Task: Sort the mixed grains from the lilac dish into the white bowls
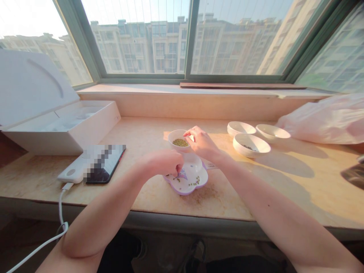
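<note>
My left hand [168, 163] is over a white flower-shaped plate [184, 188] with a purple rim. Its fingers are closed and point down at the plate's surface; whatever they hold, if anything, is hidden. Several small green beans [196, 182] are scattered on the plate near its front edge. Just behind the plate stands a white bowl [171, 137] with a layer of green beans [180, 142] in it. My right hand [200, 142] is at the right rim of this bowl, thumb and fingers pinched together. What lies between those fingertips is too small to make out.
Three white bowls stand to the right; the front bowl [251, 151] holds some dark bits. Behind them lies a plastic bag [327, 119]. At left are an open white box [93, 125], a phone [109, 167] and a white power bank [72, 170] with a cable [60, 206].
</note>
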### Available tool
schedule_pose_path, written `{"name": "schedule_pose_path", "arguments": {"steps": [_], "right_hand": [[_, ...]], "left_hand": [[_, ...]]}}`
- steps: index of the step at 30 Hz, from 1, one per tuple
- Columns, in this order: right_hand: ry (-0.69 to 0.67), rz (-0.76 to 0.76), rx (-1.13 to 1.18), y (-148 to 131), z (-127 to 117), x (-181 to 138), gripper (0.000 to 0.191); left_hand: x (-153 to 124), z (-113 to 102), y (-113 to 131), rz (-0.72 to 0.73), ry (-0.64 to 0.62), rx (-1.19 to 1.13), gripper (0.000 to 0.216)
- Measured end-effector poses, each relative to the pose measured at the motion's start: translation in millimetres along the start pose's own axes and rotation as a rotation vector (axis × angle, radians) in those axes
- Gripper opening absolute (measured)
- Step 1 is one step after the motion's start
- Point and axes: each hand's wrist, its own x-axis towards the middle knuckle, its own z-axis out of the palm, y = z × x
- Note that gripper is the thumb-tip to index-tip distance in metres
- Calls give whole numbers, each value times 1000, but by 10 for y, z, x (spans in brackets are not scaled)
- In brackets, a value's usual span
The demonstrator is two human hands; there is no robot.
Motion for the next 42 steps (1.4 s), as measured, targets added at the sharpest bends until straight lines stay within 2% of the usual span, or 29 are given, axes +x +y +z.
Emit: {"name": "schedule_pose_path", "arguments": {"steps": [6, 11, 14, 17, 21, 26, 29, 32, 37, 42], "right_hand": [[10, 18, -4, -92, -49, -51, 13], [1, -7, -18, -161, -109, -108, 16], [-45, -30, -28, -194, -180, -137, 16], [-149, -81, -43, -216, -249, -164, 17], [-388, -155, 7, -265, -260, -226, 16], [-632, -239, -2, -357, -154, -319, 11], [-689, -224, 9, -391, -92, -350, 10], [-701, -200, 29, -402, -59, -363, 12], [-713, -172, 46, -403, -39, -369, 12], [-720, -195, 9, -425, -44, -384, 12]], "left_hand": [[-14, -17, 40, -21, -24, 56, 16], [-23, 31, 44, -12, 39, 68, 18], [-37, 8, 21, -6, 59, 3, 17], [-43, -72, -56, 65, 109, -71, 16], [-20, -170, -229, 135, 346, -161, 18], [102, -161, -423, 99, 685, -261, 15], [248, -90, -491, 64, 821, -279, 14], [412, -2, -532, 39, 888, -290, 16], [589, 100, -559, 2, 877, -301, 19], [631, 133, -575, 19, 842, -283, 22]]}}
